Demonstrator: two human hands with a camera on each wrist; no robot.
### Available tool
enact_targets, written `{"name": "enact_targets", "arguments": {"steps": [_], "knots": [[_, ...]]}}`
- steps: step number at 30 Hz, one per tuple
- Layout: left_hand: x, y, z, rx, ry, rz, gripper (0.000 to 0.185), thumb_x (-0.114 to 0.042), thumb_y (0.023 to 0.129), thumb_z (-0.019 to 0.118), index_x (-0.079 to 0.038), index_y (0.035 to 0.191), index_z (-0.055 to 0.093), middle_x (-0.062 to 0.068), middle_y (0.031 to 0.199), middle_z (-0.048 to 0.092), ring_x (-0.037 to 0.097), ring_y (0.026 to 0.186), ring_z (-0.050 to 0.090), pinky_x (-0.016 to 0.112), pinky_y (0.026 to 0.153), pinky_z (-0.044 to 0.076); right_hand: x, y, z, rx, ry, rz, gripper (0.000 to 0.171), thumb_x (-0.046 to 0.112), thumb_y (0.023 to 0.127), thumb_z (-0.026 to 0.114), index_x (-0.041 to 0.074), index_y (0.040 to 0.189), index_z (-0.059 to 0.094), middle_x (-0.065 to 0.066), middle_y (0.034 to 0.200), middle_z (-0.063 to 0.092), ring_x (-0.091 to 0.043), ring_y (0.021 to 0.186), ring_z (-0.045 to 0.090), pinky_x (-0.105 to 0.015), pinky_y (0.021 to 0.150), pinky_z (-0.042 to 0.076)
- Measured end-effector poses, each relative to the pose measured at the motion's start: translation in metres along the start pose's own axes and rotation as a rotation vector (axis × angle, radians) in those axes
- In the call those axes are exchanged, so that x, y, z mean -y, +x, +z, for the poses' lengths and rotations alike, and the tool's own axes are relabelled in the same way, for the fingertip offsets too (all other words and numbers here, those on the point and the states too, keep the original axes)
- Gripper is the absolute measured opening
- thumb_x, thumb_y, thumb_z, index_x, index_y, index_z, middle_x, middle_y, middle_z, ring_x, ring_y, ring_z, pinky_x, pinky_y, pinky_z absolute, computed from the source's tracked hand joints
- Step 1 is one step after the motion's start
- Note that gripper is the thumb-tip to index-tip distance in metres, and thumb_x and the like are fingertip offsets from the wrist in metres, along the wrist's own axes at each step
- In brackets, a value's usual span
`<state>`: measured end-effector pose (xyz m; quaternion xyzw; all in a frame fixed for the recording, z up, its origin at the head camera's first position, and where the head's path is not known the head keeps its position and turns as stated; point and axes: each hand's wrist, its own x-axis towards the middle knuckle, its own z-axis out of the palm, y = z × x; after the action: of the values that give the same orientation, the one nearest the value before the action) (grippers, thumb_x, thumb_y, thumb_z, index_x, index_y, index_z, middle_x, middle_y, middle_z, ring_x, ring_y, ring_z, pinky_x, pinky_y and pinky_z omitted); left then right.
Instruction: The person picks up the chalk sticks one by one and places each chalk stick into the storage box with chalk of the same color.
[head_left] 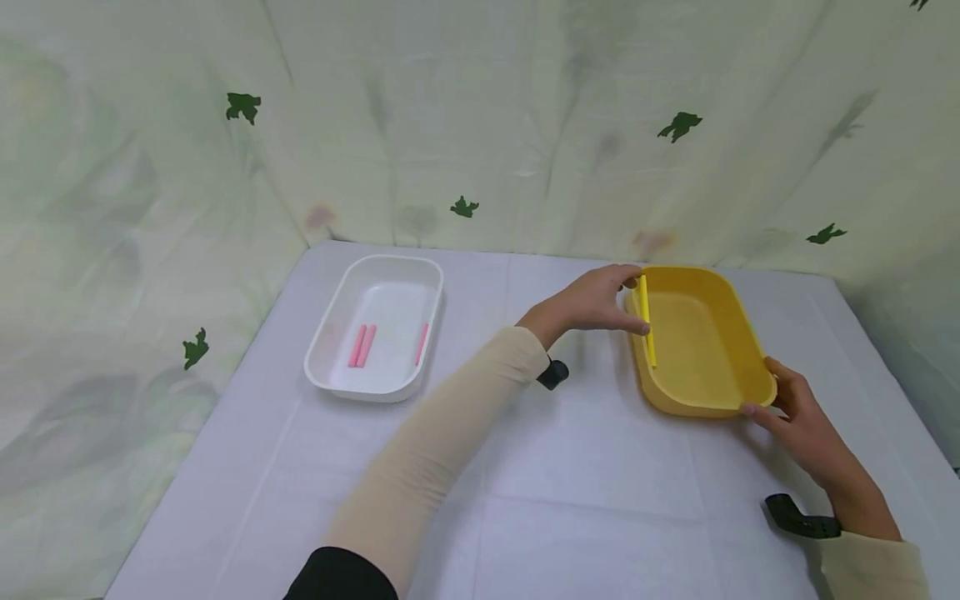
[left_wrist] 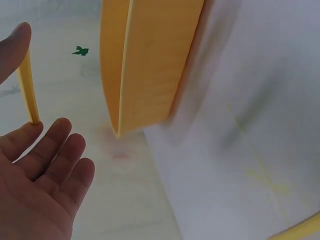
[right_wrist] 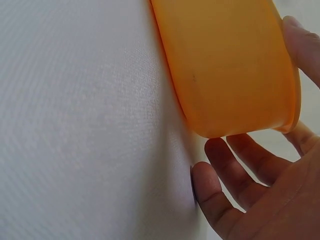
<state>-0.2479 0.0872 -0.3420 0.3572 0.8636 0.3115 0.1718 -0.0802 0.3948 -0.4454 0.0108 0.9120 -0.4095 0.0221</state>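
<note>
Thin yellow plastic stick (head_left: 646,327) — light, stiff, probably smooth and slippery; best pinched at its two ends, as here. It lies along the left rim of the yellow oval plastic tub (head_left: 705,333) near the tabletop's far right corner, held lengthwise between thumb and forefinger of the left hand (head_left: 596,302). The other fingers (left_wrist: 60,165) lie loosely extended, clear of the stick. Right hand (head_left: 806,421) grips the tub's near corner, thumb on the rim, fingers beneath. White plastic tub (head_left: 375,327) toward the far left holds three pink sticks (head_left: 362,345).
</note>
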Motion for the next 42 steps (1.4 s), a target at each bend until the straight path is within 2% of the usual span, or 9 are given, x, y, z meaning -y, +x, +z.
{"name": "enact_targets", "arguments": {"steps": [5,7,11,12,13,23,29,35,42], "knots": [[-0.008,0.005,0.019,0.028,-0.032,0.003,0.088,-0.042,0.083,0.077,-0.012,0.154,0.034,0.005,0.149,0.051,0.019,0.138,0.048,0.023,0.111,0.041,-0.002,-0.001,-0.001,0.002,-0.001,0.003,0.084,0.024,0.101,0.057,0.001,0.157,-0.001,-0.037,0.158,0.014,-0.054,0.126,0.031,0.008,0.083,0.023],[-0.011,0.006,0.026,0.038,-0.044,-0.003,0.087,-0.043,0.083,0.076,-0.014,0.154,0.034,0.003,0.149,0.051,0.017,0.138,0.048,0.021,0.109,0.041,-0.003,-0.002,-0.001,0.000,-0.008,0.000,0.084,0.024,0.101,0.057,0.002,0.157,0.000,-0.036,0.158,0.015,-0.041,0.129,0.036,0.008,0.084,0.024],[-0.013,0.010,0.036,0.044,-0.042,0.004,0.089,-0.044,0.083,0.076,-0.015,0.154,0.034,0.001,0.149,0.052,0.016,0.138,0.048,0.019,0.108,0.041,-0.003,-0.001,0.000,-0.003,-0.009,0.000,0.084,0.024,0.101,0.058,0.002,0.158,0.000,-0.036,0.158,0.015,-0.039,0.129,0.035,0.008,0.084,0.024],[-0.014,0.011,0.038,0.044,-0.039,0.006,0.089,-0.044,0.083,0.076,-0.014,0.154,0.034,0.001,0.149,0.052,0.016,0.138,0.048,0.019,0.108,0.042,-0.003,-0.001,0.000,-0.003,-0.006,0.000,0.084,0.024,0.101,0.058,0.002,0.157,0.000,-0.036,0.158,0.015,-0.040,0.129,0.035,0.008,0.084,0.024],[-0.014,0.011,0.039,0.042,-0.035,0.008,0.089,-0.044,0.083,0.076,-0.014,0.154,0.034,0.001,0.148,0.052,0.016,0.138,0.048,0.019,0.108,0.042,-0.003,-0.001,0.000,0.000,-0.001,0.003,0.084,0.024,0.101,0.058,0.002,0.157,0.000,-0.036,0.158,0.014,-0.049,0.127,0.031,0.008,0.084,0.024],[-0.015,0.011,0.042,0.035,-0.046,-0.020,0.089,-0.042,0.083,0.077,-0.014,0.155,0.033,0.003,0.150,0.052,0.018,0.140,0.048,0.020,0.109,0.041,-0.002,-0.001,0.001,0.009,0.010,0.018,0.085,0.026,0.101,0.057,0.003,0.157,-0.002,-0.035,0.160,0.010,-0.053,0.129,0.029,0.009,0.084,0.023],[-0.015,0.012,0.045,0.018,-0.025,-0.015,0.087,-0.043,0.083,0.077,-0.014,0.154,0.034,0.002,0.149,0.053,0.018,0.139,0.049,0.020,0.109,0.042,-0.003,-0.002,0.000,0.010,0.015,0.015,0.085,0.026,0.101,0.057,0.004,0.158,-0.003,-0.035,0.160,0.010,-0.053,0.130,0.029,0.008,0.084,0.023],[-0.015,0.014,0.047,-0.004,-0.011,-0.003,0.086,-0.043,0.083,0.076,-0.013,0.153,0.035,0.003,0.148,0.054,0.018,0.137,0.050,0.019,0.109,0.041,-0.003,-0.003,0.000,-0.001,0.005,0.000,0.085,0.027,0.101,0.058,0.008,0.159,-0.001,-0.034,0.161,0.011,-0.045,0.133,0.029,0.008,0.085,0.025],[-0.013,0.014,0.049,-0.023,-0.010,-0.001,0.087,-0.043,0.083,0.077,-0.012,0.153,0.036,0.005,0.148,0.053,0.018,0.137,0.050,0.020,0.110,0.041,-0.002,-0.001,0.000,-0.002,0.005,0.007,0.086,0.028,0.100,0.058,0.009,0.159,-0.001,-0.034,0.161,0.012,-0.049,0.131,0.028,0.008,0.084,0.026]]}}
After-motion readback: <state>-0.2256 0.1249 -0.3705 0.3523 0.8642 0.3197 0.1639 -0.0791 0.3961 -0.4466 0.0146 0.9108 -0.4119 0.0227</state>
